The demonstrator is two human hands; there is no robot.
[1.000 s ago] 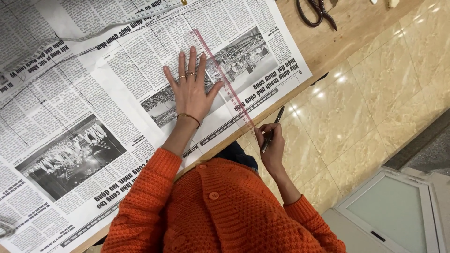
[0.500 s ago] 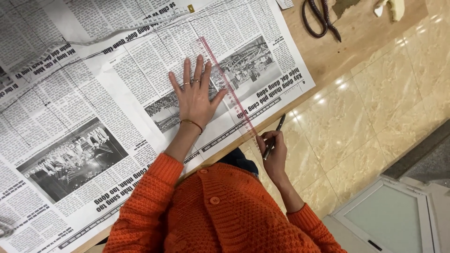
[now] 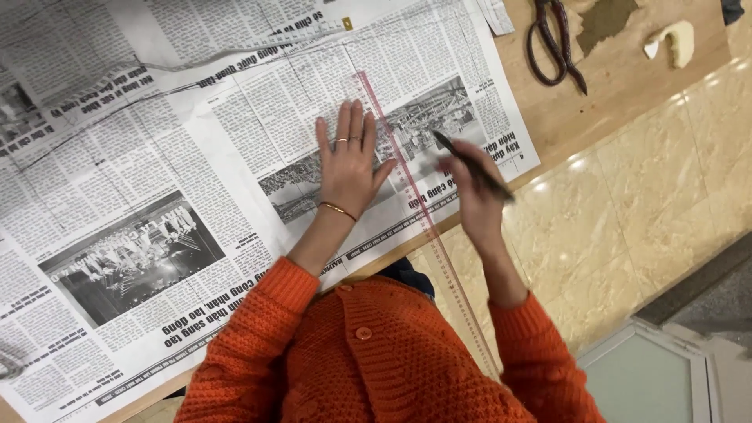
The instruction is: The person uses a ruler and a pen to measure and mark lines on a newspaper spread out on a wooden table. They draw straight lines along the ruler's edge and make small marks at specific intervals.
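Left hand [image 3: 347, 160] lay flat, open on the newspaper [image 3: 196, 180] beside a clear ruler [image 3: 407, 196]; right hand [image 3: 474, 200], a bit blurred, gripped a dark pen [image 3: 470, 166]

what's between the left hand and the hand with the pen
In the head view, the clear pink ruler lies on the newspaper between the flat left hand and the right hand holding the pen.

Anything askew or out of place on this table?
The clear ruler juts off the table edge toward the person's body. The newspaper sheets overlap crookedly. Otherwise nothing looks spilled or damaged.
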